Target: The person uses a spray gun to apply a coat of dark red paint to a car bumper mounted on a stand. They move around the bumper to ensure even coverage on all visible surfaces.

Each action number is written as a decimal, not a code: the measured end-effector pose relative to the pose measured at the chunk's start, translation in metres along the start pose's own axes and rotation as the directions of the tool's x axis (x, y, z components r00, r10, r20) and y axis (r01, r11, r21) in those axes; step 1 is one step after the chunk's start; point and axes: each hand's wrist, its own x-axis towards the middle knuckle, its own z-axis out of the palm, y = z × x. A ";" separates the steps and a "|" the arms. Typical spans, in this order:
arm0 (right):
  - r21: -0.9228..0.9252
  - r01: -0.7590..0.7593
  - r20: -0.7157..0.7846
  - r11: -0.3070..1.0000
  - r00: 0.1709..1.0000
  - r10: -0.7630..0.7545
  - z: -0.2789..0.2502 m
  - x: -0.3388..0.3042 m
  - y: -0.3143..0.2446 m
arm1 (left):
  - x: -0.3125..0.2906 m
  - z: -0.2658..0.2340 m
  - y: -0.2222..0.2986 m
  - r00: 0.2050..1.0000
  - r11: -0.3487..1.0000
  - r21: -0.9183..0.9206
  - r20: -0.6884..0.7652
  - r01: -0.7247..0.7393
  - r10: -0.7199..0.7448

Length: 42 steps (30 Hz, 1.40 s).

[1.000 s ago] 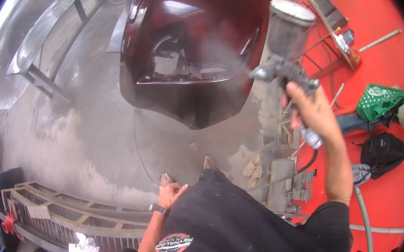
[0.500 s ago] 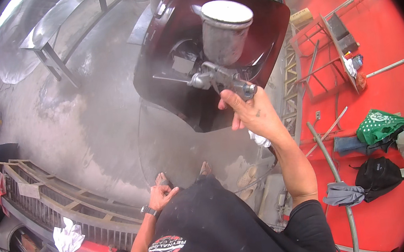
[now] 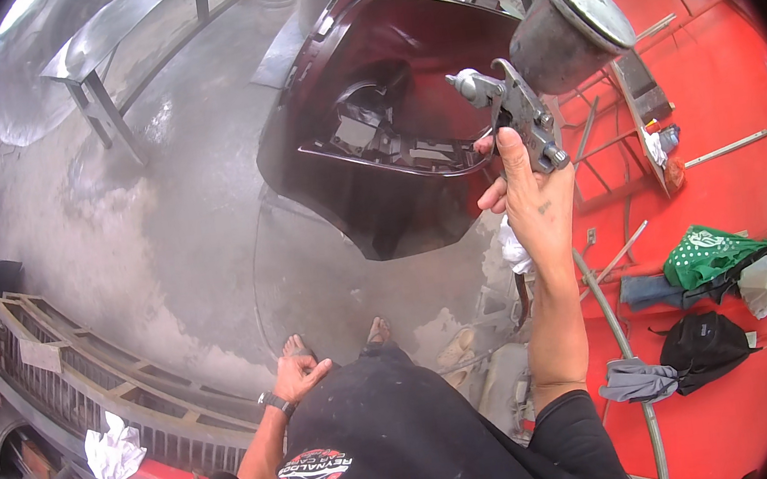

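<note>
The right hand (image 3: 538, 201) has its fingers wrapped round the spray gun (image 3: 529, 119) by the dark red panel's (image 3: 445, 72) right edge, its tilted cup (image 3: 552, 45) on top, likely to feed downward, while the left hand (image 3: 297, 378) curls near the black shirt (image 3: 397, 437), whether holding anything I cannot tell

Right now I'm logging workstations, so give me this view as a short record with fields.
Right hand: grips a grey metal spray gun with a round-lidded cup
Gun nozzle: toward picture left
Left hand: beside the black cloth shirt; nothing visible held
Ahead: glossy dark red car body panel
Lower left: long slatted grille, crumpled white sheet
Right side: green polka-dot bag, black backpack, red surface behind
</note>
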 end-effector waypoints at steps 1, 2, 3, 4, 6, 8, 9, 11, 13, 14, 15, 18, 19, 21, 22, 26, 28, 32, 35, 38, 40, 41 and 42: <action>-0.003 -0.005 0.012 1.000 1.000 0.005 0.005 0.001 -0.006 | 0.000 -0.001 0.000 1.000 1.000 0.009 -0.007 0.006 -0.006; -0.005 -0.010 0.024 1.000 1.000 0.010 0.011 0.003 -0.011 | -0.001 -0.002 0.001 1.000 1.000 0.018 -0.015 0.012 -0.012; -0.016 -0.011 0.045 1.000 0.999 0.012 0.016 0.005 -0.016 | 0.000 -0.003 0.002 1.000 0.999 0.029 -0.018 0.015 -0.014; -0.027 -0.012 0.066 1.000 0.998 0.014 0.023 0.009 -0.020 | 0.000 -0.005 0.005 0.999 0.999 0.016 -0.019 0.028 -0.028; -0.050 0.015 0.097 0.999 0.995 -0.010 0.038 0.013 -0.027 | 0.000 -0.008 0.011 0.999 0.999 -0.016 -0.008 0.046 -0.046; -0.084 0.000 0.201 0.996 0.979 0.017 0.058 0.015 -0.029 | -0.005 -0.012 0.005 0.997 0.997 0.008 0.012 0.077 -0.077; -0.102 0.009 0.262 0.995 0.965 0.018 0.066 0.016 -0.026 | -0.007 -0.011 0.002 0.996 0.996 0.016 0.024 0.087 -0.088; -0.092 -0.067 0.398 0.994 0.912 0.098 0.067 0.012 -0.025 | -0.009 -0.011 -0.006 0.993 0.996 0.020 0.067 0.092 -0.093; -0.066 -0.167 0.518 0.984 0.837 0.177 0.056 0.001 -0.029 | -0.012 -0.008 -0.014 0.989 0.994 0.019 0.103 0.104 -0.105; -0.075 -0.165 0.522 0.983 0.834 0.180 0.046 -0.006 -0.024 | -0.012 -0.005 -0.016 0.986 0.994 0.019 0.121 0.110 -0.112; -0.075 -0.194 0.522 0.978 0.828 0.204 0.032 -0.013 -0.019 | -0.010 -0.002 -0.019 0.982 0.994 0.021 0.148 0.111 -0.113; -0.101 -0.285 0.476 0.953 0.827 0.298 -0.016 -0.033 -0.007 | -0.001 0.014 -0.033 0.971 0.993 -0.028 0.213 0.115 -0.107; -0.116 -0.295 0.452 0.948 0.835 0.315 -0.032 -0.038 -0.004 | 0.002 0.021 -0.040 0.963 0.990 -0.054 0.247 0.127 -0.110; -0.142 -0.309 0.406 0.941 0.848 0.340 -0.063 -0.044 0.001 | 0.013 0.033 -0.058 0.944 0.983 -0.102 0.308 0.153 -0.115; -0.142 -0.326 0.374 0.935 0.857 0.356 -0.080 -0.047 0.005 | 0.020 0.039 -0.061 0.939 0.985 -0.102 0.330 0.137 -0.096; -0.124 -0.368 0.302 0.921 0.870 0.389 -0.141 -0.053 0.039 | 0.040 0.069 -0.054 0.931 0.990 -0.042 0.347 0.135 -0.112; -0.108 -0.385 0.294 0.916 0.868 0.400 -0.164 -0.048 0.056 | 0.052 0.087 -0.045 0.939 0.994 0.062 0.326 0.095 -0.110; -0.075 -0.413 0.330 0.908 0.849 0.413 -0.201 -0.020 0.091 | 0.070 0.124 -0.026 0.929 0.979 0.152 0.322 0.137 -0.180; -0.055 -0.307 0.327 0.950 0.894 0.307 -0.238 0.016 0.119 | 0.082 0.159 -0.008 0.937 0.965 0.227 0.290 0.129 -0.193; -0.048 -0.216 0.244 0.975 0.944 0.221 -0.277 0.064 0.148 | 0.098 0.185 0.009 0.945 0.950 0.295 0.270 0.104 -0.187; 0.003 -0.182 0.158 0.983 0.971 0.179 -0.298 0.100 0.166 | 0.099 0.198 0.020 0.927 0.930 0.325 0.268 0.171 -0.264; 0.053 -0.149 0.103 0.987 0.984 0.143 -0.305 0.118 0.173 | 0.094 0.205 0.022 0.940 0.922 0.347 0.225 0.170 -0.258; 0.075 -0.124 0.069 0.989 0.991 0.119 -0.312 0.134 0.186 | 0.091 0.210 0.028 0.952 0.912 0.373 0.179 0.169 -0.249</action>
